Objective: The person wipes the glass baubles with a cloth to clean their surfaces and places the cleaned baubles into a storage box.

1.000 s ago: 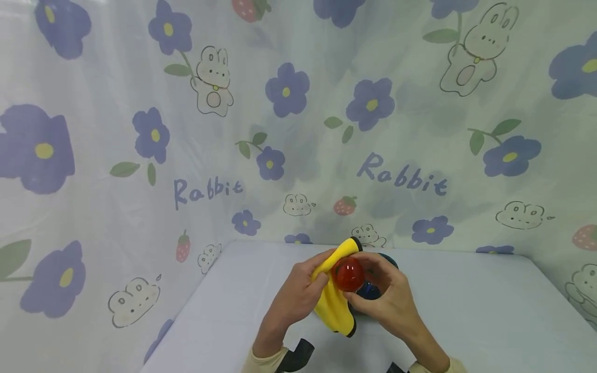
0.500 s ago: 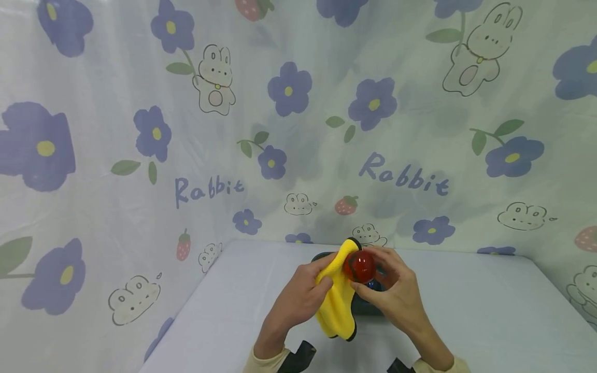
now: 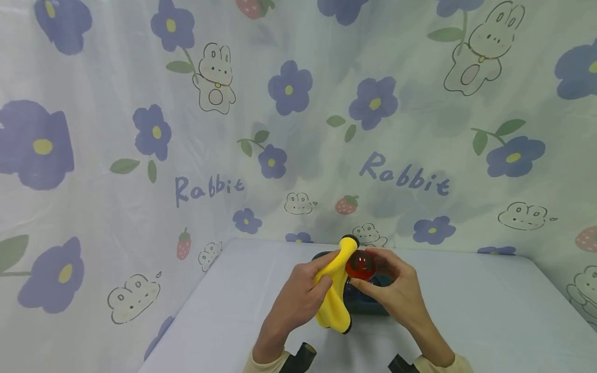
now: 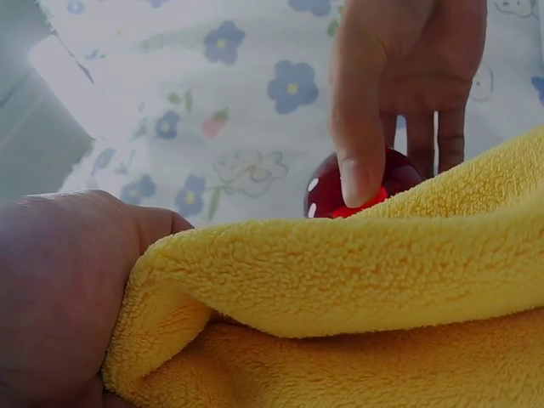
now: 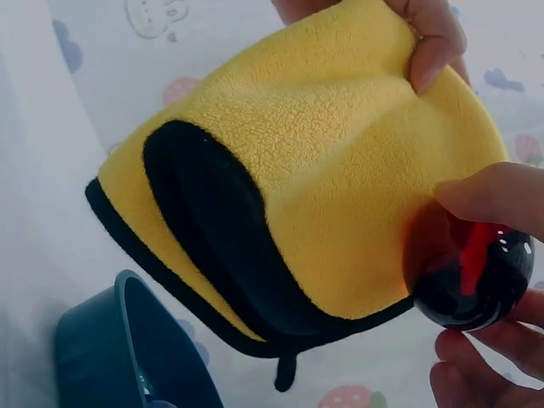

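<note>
— What do we see changed since a moment ago?

— Our hands have lifted a little and moved farther from us over the desk (image 3: pixel 466 311). The red ball (image 3: pixel 360 265) now sits higher and looks smaller, and the yellow cloth (image 3: pixel 333 290) has bunched into a narrower fold, its black edge poking up at the top.

— And each grip?

— Our left hand (image 3: pixel 298 298) has its grip clenched round the yellow cloth, thumb and fingers curled into the pile. Our right hand (image 3: pixel 396 290) pinches the red ball between thumb and fingertips (image 5: pixel 489 194), pressing it against the cloth. Both are held in the air, above the desk.

— What else lies around?

— A dark blue bowl (image 3: pixel 368 300) stands on the desk right under the hands; from the right wrist view only its rim shows at the lower left. Behind is the curtain (image 3: pixel 140 129) printed with flowers and rabbits.

— Anything in the way?

— The hands and cloth cover most of the bowl, so we cannot tell what is inside it. The cloth also hides part of the ball from the left wrist.
</note>
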`<state>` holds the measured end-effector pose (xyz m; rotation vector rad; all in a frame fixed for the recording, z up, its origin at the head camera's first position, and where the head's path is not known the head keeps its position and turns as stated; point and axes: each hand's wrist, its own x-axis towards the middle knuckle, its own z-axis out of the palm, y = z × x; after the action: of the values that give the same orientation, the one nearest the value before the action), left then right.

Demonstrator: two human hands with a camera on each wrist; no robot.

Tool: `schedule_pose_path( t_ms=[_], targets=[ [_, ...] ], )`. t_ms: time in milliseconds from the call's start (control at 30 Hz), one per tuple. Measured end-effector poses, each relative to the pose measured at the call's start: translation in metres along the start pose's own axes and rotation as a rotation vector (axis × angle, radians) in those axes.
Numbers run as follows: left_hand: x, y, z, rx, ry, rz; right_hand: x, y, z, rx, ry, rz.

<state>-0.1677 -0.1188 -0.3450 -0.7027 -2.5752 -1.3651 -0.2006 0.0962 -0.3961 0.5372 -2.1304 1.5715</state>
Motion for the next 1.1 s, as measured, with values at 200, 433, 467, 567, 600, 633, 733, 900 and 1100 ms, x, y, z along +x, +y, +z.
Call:
schedule_pose_path(
  t_ms=[200, 433, 467, 567, 600, 633, 733, 900, 1100],
  targets=[
    [0.000, 0.000, 0.000, 0.014, 0.026, 0.033, 0.001, -0.002, 0.003, -0.013, -0.074, 0.035],
    [0.002, -0.001, 0.003, 0.017, 0.017, 0.036, -0.005, 0.002, 0.008, -0.004, -0.145, 0.000],
    [0.002, -0.001, 0.004, 0.020, 0.014, 0.036, -0.006, 0.003, 0.009, 0.000, -0.153, -0.013],
    [0.004, -0.003, 0.004, 0.029, 0.013, 0.048, -0.007, 0.002, 0.010, 0.016, -0.169, -0.047],
    [0.004, -0.004, 0.003, 0.032, 0.014, 0.051, -0.007, 0.002, 0.010, 0.018, -0.172, -0.054],
    [0.005, -0.004, 0.003, 0.034, 0.014, 0.054, -0.007, 0.001, 0.011, 0.021, -0.175, -0.061],
    [0.006, -0.006, 0.001, 0.038, 0.016, 0.059, -0.007, -0.002, 0.011, 0.025, -0.187, -0.066],
    [0.008, -0.012, 0.000, 0.025, 0.002, 0.048, -0.009, -0.005, 0.011, 0.024, -0.212, -0.063],
    [0.010, -0.019, -0.002, -0.014, -0.028, 0.014, -0.010, -0.006, 0.011, 0.057, -0.223, -0.108]
  ],
)
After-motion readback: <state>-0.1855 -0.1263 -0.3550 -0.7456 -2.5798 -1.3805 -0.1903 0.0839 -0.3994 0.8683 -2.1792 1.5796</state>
